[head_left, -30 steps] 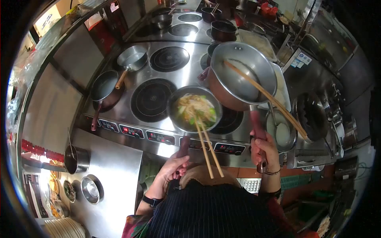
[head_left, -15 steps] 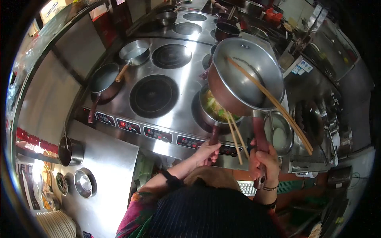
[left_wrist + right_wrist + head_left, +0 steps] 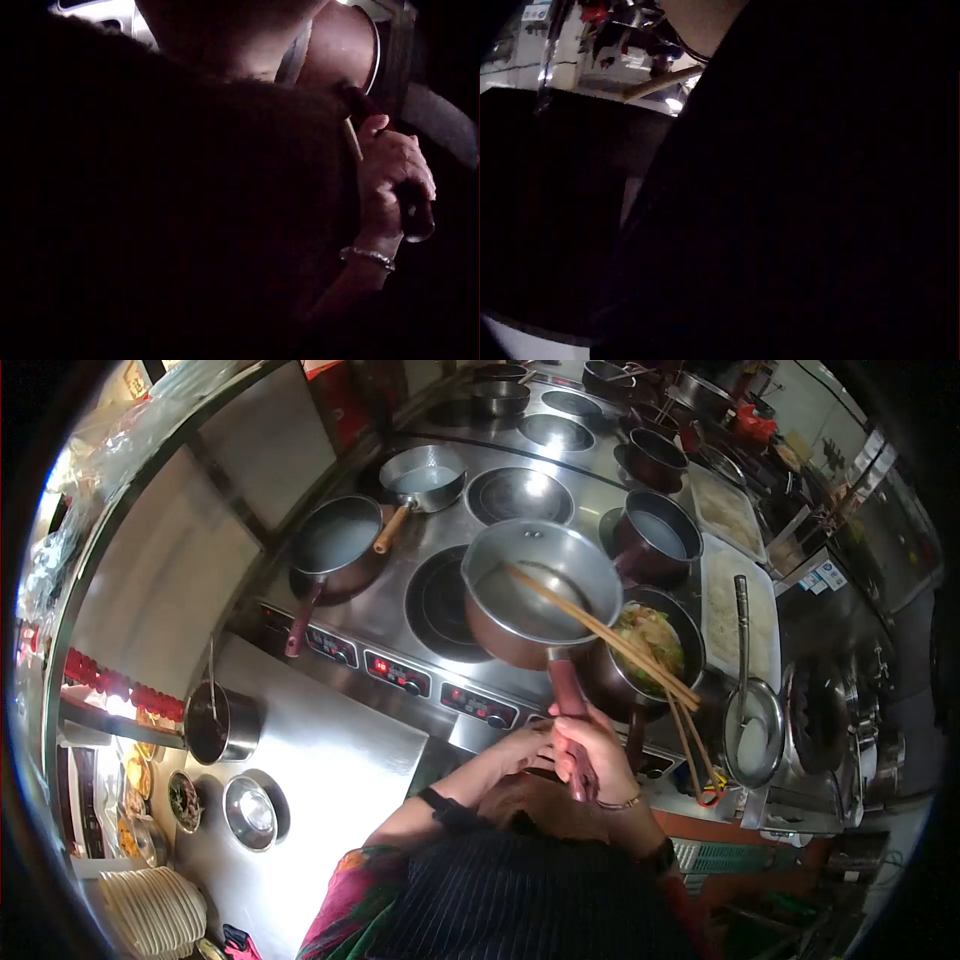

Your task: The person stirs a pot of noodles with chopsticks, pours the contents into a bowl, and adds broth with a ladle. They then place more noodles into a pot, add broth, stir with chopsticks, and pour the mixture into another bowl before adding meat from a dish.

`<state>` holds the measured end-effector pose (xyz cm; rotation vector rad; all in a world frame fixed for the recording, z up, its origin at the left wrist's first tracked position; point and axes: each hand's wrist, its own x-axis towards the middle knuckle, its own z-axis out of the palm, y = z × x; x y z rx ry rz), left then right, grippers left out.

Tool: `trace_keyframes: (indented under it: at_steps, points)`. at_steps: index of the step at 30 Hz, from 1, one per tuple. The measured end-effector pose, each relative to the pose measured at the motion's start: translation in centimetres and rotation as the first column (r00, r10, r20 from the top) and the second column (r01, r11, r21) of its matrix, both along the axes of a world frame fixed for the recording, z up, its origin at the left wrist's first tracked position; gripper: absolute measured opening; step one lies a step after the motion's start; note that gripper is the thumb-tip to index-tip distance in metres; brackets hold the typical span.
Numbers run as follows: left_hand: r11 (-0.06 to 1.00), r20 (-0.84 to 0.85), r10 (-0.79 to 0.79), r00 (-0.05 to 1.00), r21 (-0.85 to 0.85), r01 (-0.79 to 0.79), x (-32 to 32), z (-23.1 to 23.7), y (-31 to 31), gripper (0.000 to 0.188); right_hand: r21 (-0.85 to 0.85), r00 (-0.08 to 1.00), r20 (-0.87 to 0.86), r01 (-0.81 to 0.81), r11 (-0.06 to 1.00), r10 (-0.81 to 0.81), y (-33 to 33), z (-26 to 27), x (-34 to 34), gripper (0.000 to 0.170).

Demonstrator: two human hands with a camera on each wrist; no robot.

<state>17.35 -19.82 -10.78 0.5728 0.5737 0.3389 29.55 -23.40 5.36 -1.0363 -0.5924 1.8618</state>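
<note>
My right hand (image 3: 598, 750) grips the dark red handle of a large saucepan (image 3: 500, 585), held tilted over the stove with long wooden chopsticks (image 3: 610, 645) lying across its rim. The left wrist view shows the same right hand (image 3: 394, 169), with a bracelet below it, wrapped round the handle. Close beside it is my left hand (image 3: 520, 752); its fingers are partly hidden behind the right hand and handle, and I cannot tell whether they hold anything. To the right stands a smaller pan (image 3: 690, 615) of noodles and greens (image 3: 648, 640), thinner chopsticks (image 3: 690, 745) leaning out of it.
More pans stand on the stove: one with a dark red handle (image 3: 340, 540), one with a wooden handle (image 3: 425, 478), and a dark pot (image 3: 662, 525). A bowl with a ladle (image 3: 742, 690) is at the right. Steel counter (image 3: 350, 730) lies left, with a stack of plates (image 3: 150, 910).
The smaller pan went right onto the burner and my left hand left its handle, coming beside my right hand. The large saucepan has shifted left in the view.
</note>
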Motion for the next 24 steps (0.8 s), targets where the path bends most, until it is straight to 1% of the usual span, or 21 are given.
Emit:
trace_keyframes:
  at_steps: [1, 3, 4, 6, 7, 9, 10, 11, 13, 14, 15, 17, 18, 19, 20, 21, 22, 23, 24]
  points:
    - [0.998, -0.031, 0.060, 0.998, -0.006, -0.060, -1.3, 0.4, 0.4, 0.038, -0.006, 1.000, -0.017, -0.023, 1.000, 0.023, 1.0, -1.2, -0.9, 0.026]
    - [0.992, -0.045, 0.113, 0.993, -0.045, -0.115, -4.0, 0.6, 0.9, 0.033, -0.006, 0.999, -0.007, -0.036, 0.999, 0.036, 2.8, -3.9, -2.4, 0.025]
    - [0.993, -0.039, 0.111, 0.993, -0.045, -0.112, -4.9, 0.4, 1.1, 0.033, -0.005, 0.999, 0.002, -0.048, 0.999, 0.048, 3.5, -5.3, -3.1, 0.025]
    - [0.975, -0.134, 0.190, 0.973, -0.088, -0.202, -6.3, -0.1, 1.2, 0.030, -0.020, 0.998, 0.036, -0.055, 0.998, 0.056, 4.9, -7.7, -4.4, 0.025]
    - [0.976, -0.124, 0.190, 0.974, -0.087, -0.201, -6.9, -0.7, 1.2, 0.030, -0.074, 0.998, 0.052, -0.041, 0.996, 0.045, 5.4, -8.1, -5.1, 0.025]
    - [0.966, -0.162, 0.202, 0.966, -0.131, -0.224, -7.9, -1.7, 1.1, 0.030, -0.002, 0.994, 0.050, -0.093, 0.996, 0.093, 6.7, -9.9, -6.1, 0.025]
    - [0.967, -0.167, 0.185, 0.968, -0.147, -0.210, -8.4, -2.0, 1.2, 0.034, 0.027, 0.994, 0.055, -0.100, 0.995, 0.099, 7.2, -10.5, -6.5, 0.024]
    - [0.967, -0.168, 0.179, 0.969, -0.150, -0.204, -8.6, -2.3, 1.2, 0.034, 0.023, 0.994, 0.055, -0.095, 0.995, 0.094, 7.6, -11.2, -6.8, 0.024]
    - [0.953, -0.221, 0.200, 0.955, -0.181, -0.242, -9.0, -2.9, 0.8, 0.036, 0.040, 0.995, 0.030, -0.101, 0.994, 0.099, 8.4, -11.9, -7.5, 0.024]
    - [0.950, -0.240, 0.188, 0.952, -0.203, -0.239, -9.1, -3.3, 0.7, 0.038, 0.078, 0.991, 0.026, -0.131, 0.988, 0.130, 8.7, -12.2, -7.6, 0.025]
    - [0.953, -0.245, 0.164, 0.955, -0.210, -0.218, -9.1, -3.9, 0.6, 0.038, 0.069, 0.994, 0.021, -0.109, 0.992, 0.107, 8.9, -12.5, -8.0, 0.025]
    - [0.970, -0.240, 0.140, 0.961, -0.163, -0.182, -8.5, -5.0, 0.0, 0.038, 0.041, 0.973, 0.171, -0.165, 0.985, 0.156, 8.9, -13.1, -8.5, 0.023]
    - [0.972, -0.215, 0.134, 0.967, -0.160, -0.171, -8.1, -5.1, -0.3, 0.039, 0.154, 0.877, 0.461, -0.227, 0.962, 0.134, 8.8, -13.8, -8.5, 0.030]
    - [0.984, -0.290, 0.140, 0.947, -0.066, -0.166, -7.5, -6.0, -0.8, 0.036, 0.226, 0.701, 0.710, -0.322, 0.919, 0.071, 8.6, -13.4, -8.3, 0.038]
    - [0.980, -0.282, 0.086, 0.956, -0.151, -0.133, -7.0, -7.1, -0.8, 0.036, 0.319, 0.618, 0.786, -0.402, 0.858, -0.003, 7.8, -13.0, -7.7, 0.054]
    - [0.966, -0.274, 0.037, 0.961, -0.235, -0.104, -6.5, -8.1, -0.9, 0.036, 0.382, 0.500, 0.854, -0.412, 0.827, -0.145, 6.5, -14.1, -7.2, 0.055]
    - [0.952, -0.160, 0.037, 0.986, -0.295, -0.083, -5.8, -10.7, -1.2, 0.039, 0.332, 0.610, 0.792, -0.431, 0.839, 0.000, 5.4, -11.3, -5.9, 0.054]
    - [0.979, -0.295, -0.154, 0.943, 0.082, 0.186, -4.4, -10.2, -0.7, 0.043, 0.286, 0.702, 0.697, -0.460, 0.841, 0.147, 4.4, -8.3, -4.0, 0.053]
    - [0.979, -0.293, -0.171, 0.941, 0.059, 0.197, -3.4, -11.3, -0.7, 0.043, 0.217, 0.704, 0.667, -0.500, 0.839, 0.246, 3.2, -9.1, -2.1, 0.049]
